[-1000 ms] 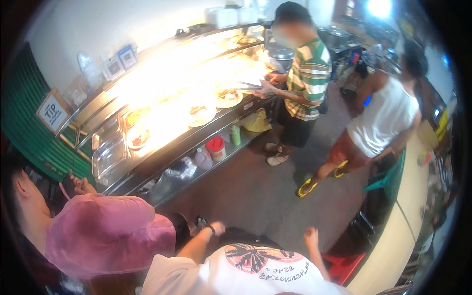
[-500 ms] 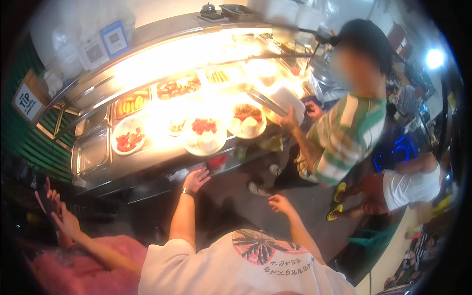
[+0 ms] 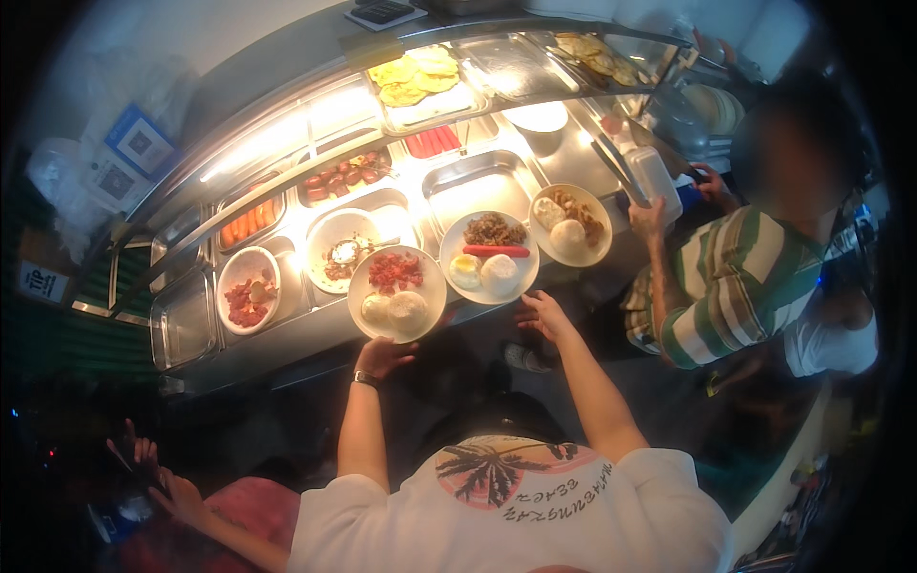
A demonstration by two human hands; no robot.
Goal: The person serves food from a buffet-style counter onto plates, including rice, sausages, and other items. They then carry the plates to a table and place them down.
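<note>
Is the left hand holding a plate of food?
Yes. The left hand grips the near rim of a round plate carrying red meat and two white mounds, lifted at the counter edge.

The table [image 3: 315,329] is brushed metal, its front edge smooth with a dull sheen. The empty serving pans [image 3: 478,181] set into it are polished steel and throw back the lamp light brightly. The curved sneeze guard [image 3: 535,57] above looks like clear, glossy glass or plastic; which one cannot be told. The round plates [image 3: 355,286] look smooth, white and slightly glossy, like glazed ceramic or hard plastic. The left hand [image 3: 382,355] wears a wristwatch [image 3: 365,379] with a shiny metal case. The T-shirt [image 3: 535,516] is matt white cotton-like cloth with a flat print. A neighbour's striped shirt [image 3: 726,286] is soft matt knit.
</note>
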